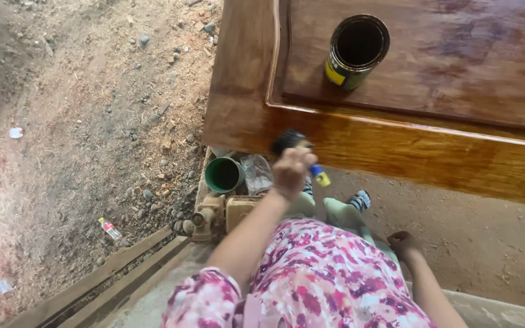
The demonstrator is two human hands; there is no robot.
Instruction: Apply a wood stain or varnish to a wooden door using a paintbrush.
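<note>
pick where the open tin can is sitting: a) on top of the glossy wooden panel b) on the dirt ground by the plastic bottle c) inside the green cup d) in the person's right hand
a, the open tin can stands on the glossy wooden panel, apart from both hands; the left hand holds a brush at the panel's edge, below the can.

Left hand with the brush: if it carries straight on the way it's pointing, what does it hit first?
Most likely the glossy side edge of the wooden panel. The left hand holds a paintbrush whose dark bristles point up at that varnished face and look nearly on it. Depth is unclear; the open tin lies farther on.
</note>
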